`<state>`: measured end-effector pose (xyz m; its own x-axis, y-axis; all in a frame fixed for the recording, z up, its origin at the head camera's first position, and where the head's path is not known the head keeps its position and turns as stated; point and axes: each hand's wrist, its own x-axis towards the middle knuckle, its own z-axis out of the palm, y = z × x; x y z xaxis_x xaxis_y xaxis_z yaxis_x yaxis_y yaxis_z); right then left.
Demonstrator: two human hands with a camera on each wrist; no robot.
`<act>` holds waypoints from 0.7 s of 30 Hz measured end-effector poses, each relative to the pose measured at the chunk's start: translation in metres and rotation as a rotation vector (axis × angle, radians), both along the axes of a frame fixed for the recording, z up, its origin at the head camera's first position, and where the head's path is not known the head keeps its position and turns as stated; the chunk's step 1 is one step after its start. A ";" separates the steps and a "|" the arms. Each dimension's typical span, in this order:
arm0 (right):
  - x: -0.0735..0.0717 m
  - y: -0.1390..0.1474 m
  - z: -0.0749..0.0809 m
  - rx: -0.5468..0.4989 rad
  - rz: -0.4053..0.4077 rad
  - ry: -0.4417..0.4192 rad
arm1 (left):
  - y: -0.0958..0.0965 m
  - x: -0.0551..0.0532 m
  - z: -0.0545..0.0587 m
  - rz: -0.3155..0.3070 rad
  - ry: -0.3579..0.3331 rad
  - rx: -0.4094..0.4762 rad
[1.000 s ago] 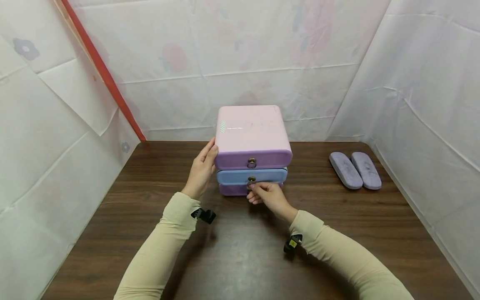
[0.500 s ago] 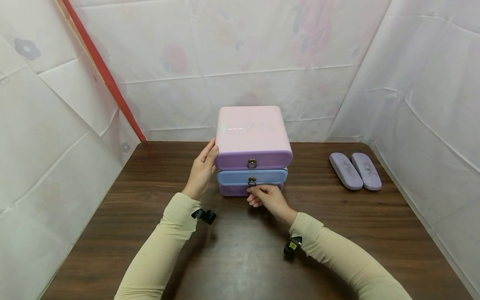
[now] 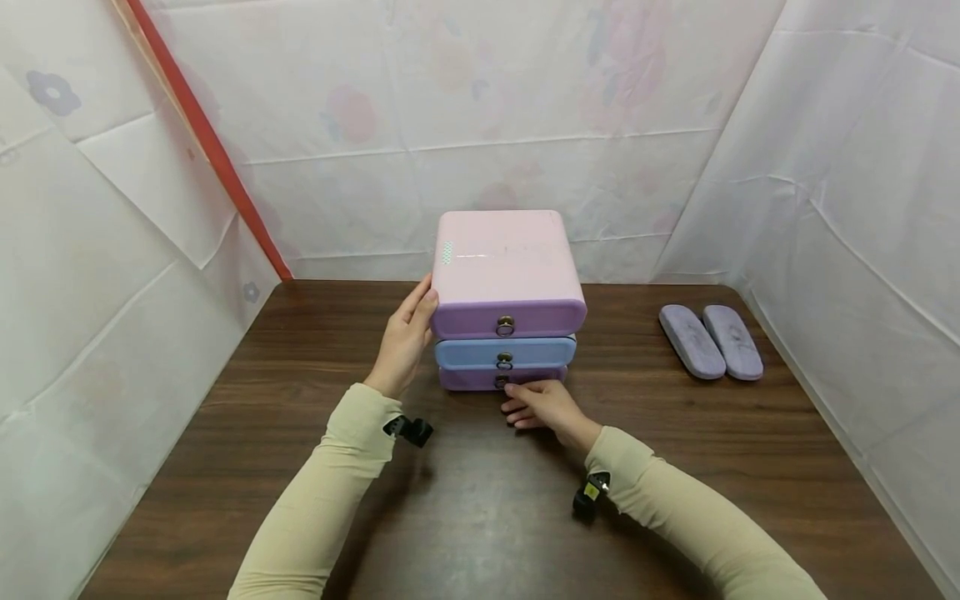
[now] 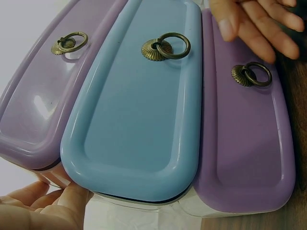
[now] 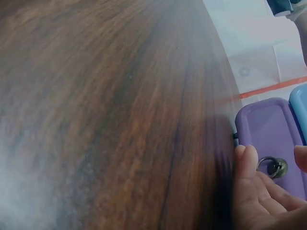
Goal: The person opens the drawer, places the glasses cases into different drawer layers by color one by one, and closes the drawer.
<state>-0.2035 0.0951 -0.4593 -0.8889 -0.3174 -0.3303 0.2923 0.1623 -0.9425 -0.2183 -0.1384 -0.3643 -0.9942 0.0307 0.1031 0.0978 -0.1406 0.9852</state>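
A small three-drawer cabinet has a pale pink top [image 3: 502, 254]. Its top drawer front [image 3: 468, 321] is purple, the middle drawer front [image 3: 468, 354] blue and the bottom drawer front [image 4: 247, 139] purple. Each bears a brass ring pull, such as the blue drawer's ring [image 4: 175, 45]. All three fronts look closed. My left hand [image 3: 403, 342] rests on the cabinet's left side, its fingers [image 4: 72, 201] extended along the wall. Beside the bottom ring pull [image 5: 268, 166] is my right hand [image 3: 549, 407], with thumb and fingers spread apart around the ring but not gripping it.
Two grey-lavender oblong cases [image 3: 692, 342] lie side by side on the right of the dark wooden table [image 3: 480, 517]. White printed sheets [image 3: 487, 150] hang behind and at both sides. A red strip [image 3: 210, 150] runs down the back left corner.
My right hand has let go of the blue drawer's ring pull and moved down to the bottom drawer's ring. The blue drawer's ring hangs free. My left hand stays at the cabinet's side.
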 end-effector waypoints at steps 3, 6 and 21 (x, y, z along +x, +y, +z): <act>-0.003 0.000 -0.004 -0.011 0.001 -0.056 | 0.000 -0.001 0.000 0.001 -0.005 0.001; -0.005 -0.001 -0.006 -0.043 -0.017 -0.108 | 0.000 -0.001 0.001 -0.001 -0.006 0.004; -0.009 -0.005 -0.011 -0.202 -0.065 -0.188 | 0.000 0.000 0.000 -0.001 0.002 0.018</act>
